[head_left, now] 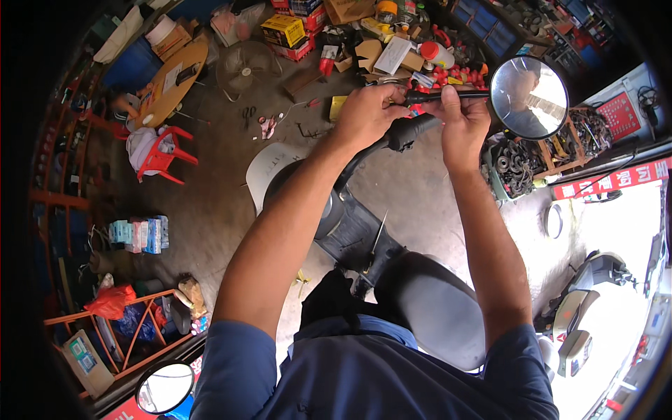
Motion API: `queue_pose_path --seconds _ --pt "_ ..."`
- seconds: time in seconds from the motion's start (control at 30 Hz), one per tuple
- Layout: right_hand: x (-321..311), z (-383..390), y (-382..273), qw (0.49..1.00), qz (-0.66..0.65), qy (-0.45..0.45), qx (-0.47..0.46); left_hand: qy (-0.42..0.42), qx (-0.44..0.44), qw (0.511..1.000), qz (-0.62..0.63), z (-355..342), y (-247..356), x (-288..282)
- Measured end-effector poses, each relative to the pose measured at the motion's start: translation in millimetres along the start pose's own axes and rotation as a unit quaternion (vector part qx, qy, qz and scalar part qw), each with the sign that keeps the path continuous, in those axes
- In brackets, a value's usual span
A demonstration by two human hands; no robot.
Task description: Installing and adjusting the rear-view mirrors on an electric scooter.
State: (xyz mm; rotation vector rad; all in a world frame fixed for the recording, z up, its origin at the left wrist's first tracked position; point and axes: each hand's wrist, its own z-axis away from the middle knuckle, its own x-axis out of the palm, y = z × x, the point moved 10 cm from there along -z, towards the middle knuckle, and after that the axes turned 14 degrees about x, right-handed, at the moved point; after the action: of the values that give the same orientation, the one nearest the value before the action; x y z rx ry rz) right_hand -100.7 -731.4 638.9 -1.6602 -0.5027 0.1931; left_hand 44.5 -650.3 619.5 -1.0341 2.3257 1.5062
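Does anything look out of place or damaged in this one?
Mildly: a thin tool lies on the scooter's footboard, where a foot would rest, and small items are strewn over the floor. The held mirror shows no visible damage.

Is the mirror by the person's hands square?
No, the mirror on the black stem in the person's right hand is round.

1. The left arm (280,227) extends forward, slanting right.
2. The right arm (491,241) extends forward, slanting slightly left.
3. The left hand (367,114) points right, fingertips pinched.
4. The right hand (462,124) curls its fingers, thumb pointing forward.
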Motion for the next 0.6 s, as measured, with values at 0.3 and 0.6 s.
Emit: queue_pose_path --seconds 0.3,0.6 --pt "1.5 3.1 4.2 1.000 -0.006 -0.013 0.023 0.005 0.000 0.998 0.058 3.4 -7.7 5.4" --pt "21.0 17.0 -29.5 0.950 0.190 -0.228 -0.094 0.036 0.034 0.997 0.052 9.8 -8.0 8.5"
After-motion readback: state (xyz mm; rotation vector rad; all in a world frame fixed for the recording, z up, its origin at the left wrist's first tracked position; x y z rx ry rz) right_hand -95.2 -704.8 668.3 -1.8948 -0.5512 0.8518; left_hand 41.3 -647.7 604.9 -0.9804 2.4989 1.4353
